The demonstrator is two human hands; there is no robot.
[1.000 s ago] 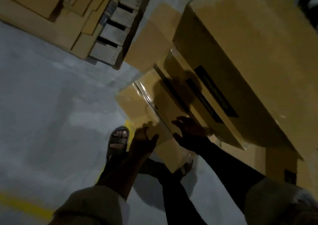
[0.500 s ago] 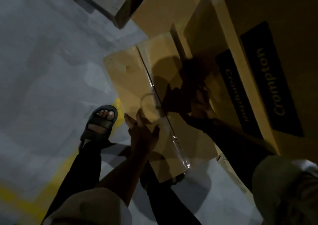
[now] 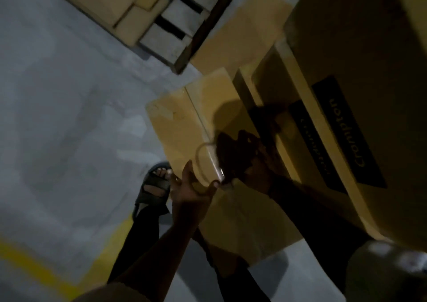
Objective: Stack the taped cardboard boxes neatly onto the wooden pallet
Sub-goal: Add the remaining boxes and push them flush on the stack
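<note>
You are in a warehouse: a grey concrete floor [image 3: 69, 117] with a painted yellow line [image 3: 108, 244], a wooden pallet [image 3: 184, 17] on the far side, and stacked branded cardboard boxes [image 3: 346, 59] to your right.

Bare left hand [image 3: 193, 186] is reaching forward from bottom centre, forefinger and thumb spreading in a wide V, fingers staying straight rather than curling. Bare left forearm [image 3: 161, 244] is extending out of a pale short sleeve [image 3: 111, 294]. Bare right hand [image 3: 247, 158] is sitting just beside it in deep shadow, fingers bending; grip too dark to tell. Right forearm [image 3: 307, 209] is angling in from lower right.
</note>
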